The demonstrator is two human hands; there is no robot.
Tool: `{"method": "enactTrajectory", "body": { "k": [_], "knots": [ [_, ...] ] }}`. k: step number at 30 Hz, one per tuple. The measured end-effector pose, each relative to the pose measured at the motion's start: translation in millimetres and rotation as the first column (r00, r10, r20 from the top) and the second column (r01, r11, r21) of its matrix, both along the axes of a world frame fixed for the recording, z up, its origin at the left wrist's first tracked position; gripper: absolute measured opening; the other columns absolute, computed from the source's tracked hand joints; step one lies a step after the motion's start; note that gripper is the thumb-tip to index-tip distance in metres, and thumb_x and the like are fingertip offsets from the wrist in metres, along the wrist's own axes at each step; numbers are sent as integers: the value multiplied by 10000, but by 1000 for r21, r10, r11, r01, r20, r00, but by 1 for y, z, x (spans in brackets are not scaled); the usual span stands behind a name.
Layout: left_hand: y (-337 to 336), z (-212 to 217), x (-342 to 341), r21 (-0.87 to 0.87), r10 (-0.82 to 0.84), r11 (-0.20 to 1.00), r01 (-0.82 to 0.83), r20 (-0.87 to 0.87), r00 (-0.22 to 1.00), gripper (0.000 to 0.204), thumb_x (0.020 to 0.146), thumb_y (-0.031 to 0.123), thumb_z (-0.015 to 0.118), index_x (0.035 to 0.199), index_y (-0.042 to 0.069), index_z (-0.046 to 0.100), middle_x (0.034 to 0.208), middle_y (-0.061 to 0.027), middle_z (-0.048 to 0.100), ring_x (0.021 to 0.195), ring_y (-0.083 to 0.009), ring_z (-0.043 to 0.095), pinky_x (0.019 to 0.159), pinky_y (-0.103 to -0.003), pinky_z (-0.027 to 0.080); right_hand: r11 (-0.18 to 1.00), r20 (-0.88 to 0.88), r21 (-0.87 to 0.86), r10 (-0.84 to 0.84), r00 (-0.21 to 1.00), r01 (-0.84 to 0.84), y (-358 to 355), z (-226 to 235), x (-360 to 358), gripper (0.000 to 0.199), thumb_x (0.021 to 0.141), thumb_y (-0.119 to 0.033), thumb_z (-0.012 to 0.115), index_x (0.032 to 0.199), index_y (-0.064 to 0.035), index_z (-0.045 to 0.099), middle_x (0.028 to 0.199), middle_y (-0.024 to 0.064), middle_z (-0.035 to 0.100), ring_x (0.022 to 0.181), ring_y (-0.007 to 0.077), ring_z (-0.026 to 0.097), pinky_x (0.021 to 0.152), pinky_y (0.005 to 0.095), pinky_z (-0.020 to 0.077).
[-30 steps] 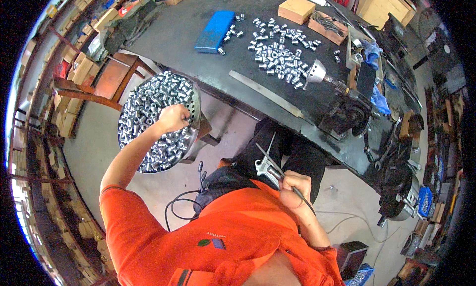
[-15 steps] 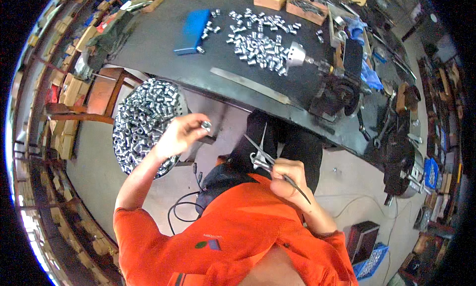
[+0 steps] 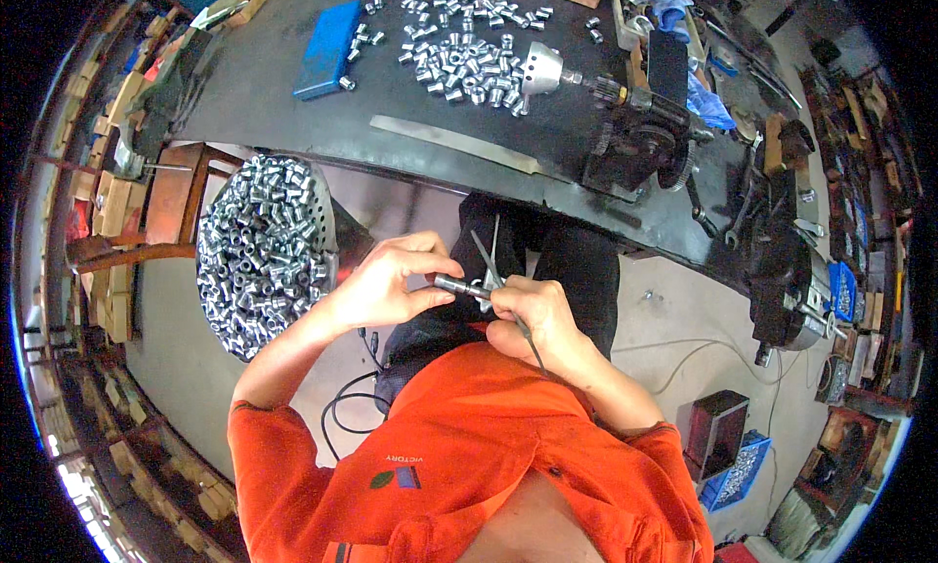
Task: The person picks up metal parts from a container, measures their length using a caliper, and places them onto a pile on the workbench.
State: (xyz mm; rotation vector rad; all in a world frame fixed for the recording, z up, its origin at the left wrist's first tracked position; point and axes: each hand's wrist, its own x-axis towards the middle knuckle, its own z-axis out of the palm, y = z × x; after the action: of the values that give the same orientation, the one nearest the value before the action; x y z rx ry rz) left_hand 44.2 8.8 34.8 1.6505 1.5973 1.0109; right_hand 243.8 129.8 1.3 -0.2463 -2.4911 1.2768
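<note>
My left hand (image 3: 396, 280) pinches a small shiny metal sleeve (image 3: 447, 282) between thumb and fingertips. Closed in front of my lap, my right hand (image 3: 532, 317) grips a thin grey metal tool with two pointed prongs (image 3: 486, 253), which looks like a caliper. A short silver rod (image 3: 478, 291) also sticks out of that hand toward the sleeve. Sleeve and rod are in line and appear to meet; whether one sits inside the other I cannot tell. Left of my left hand, a round perforated metal basket (image 3: 320, 221) is heaped with similar sleeves (image 3: 259, 255).
On the dark workbench (image 3: 244, 104) lie many loose sleeves (image 3: 469, 65), a blue box (image 3: 328, 50), a flat metal bar (image 3: 454, 143) and a perforated metal cone (image 3: 542, 68) beside a dark clamping device (image 3: 635, 148). A wooden chair (image 3: 176, 197) stands behind the basket; black cables (image 3: 342, 397) hang below.
My left hand has moved right with the sleeve, bringing it up to the silver rod at my right hand. My right hand has shifted slightly left and up. The whole view has shifted.
</note>
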Motion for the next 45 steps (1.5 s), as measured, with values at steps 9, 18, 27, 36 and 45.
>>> {"method": "enactTrajectory", "body": {
  "k": [9, 18, 27, 36, 45],
  "knots": [
    [-2, -12, 7, -364, 159, 931, 31, 480, 863, 203, 834, 86, 687, 999, -20, 636, 805, -55, 628, 703, -128, 607, 649, -274, 499, 1000, -34, -16, -21, 999, 20, 1, 3, 3, 177, 608, -135, 661, 629, -61, 502, 617, 120, 505, 532, 334, 543, 474, 432, 432],
    [5, -15, -2, -111, 209, 973, -201, 64, 976, 157, 775, 15, 629, 930, -4, 616, 759, -52, 593, 619, -123, 578, 563, -245, 470, 984, -60, -171, -66, 996, 55, 11, -16, 10, 281, 651, -183, 674, 632, -37, 435, 592, 103, 438, 508, 254, 481, 471, 341, 361],
    [23, 58, 33, -50, 134, 991, -125, 295, 946, 160, 733, 86, 701, 847, 3, 627, 708, -24, 601, 648, -47, 535, 548, -231, 446, 974, -150, -197, -142, 978, 111, 6, -3, 11, 195, 555, 38, 549, 561, -26, 366, 553, 64, 383, 456, 157, 353, 446, 283, 266],
    [64, 180, 111, 169, -550, 835, 523, 228, 804, 99, 748, 43, 599, 685, 52, 524, 566, -39, 492, 516, -147, 510, 478, -310, 447, 982, -60, -148, -125, 990, 115, 6, -5, 29, 233, 532, 73, 514, 563, -20, 303, 556, 86, 421, 464, 184, 426, 430, 277, 299],
    [34, 154, 75, 420, -164, 905, 69, 196, 967, 98, 717, 180, 694, 713, 106, 631, 575, -1, 506, 442, -158, 497, 398, -315, 369, 965, -46, -226, -147, 988, 133, 9, -7, 29, 238, 634, 46, 563, 564, -29, 348, 556, 75, 404, 461, 188, 406, 442, 280, 297]
  ]
}}
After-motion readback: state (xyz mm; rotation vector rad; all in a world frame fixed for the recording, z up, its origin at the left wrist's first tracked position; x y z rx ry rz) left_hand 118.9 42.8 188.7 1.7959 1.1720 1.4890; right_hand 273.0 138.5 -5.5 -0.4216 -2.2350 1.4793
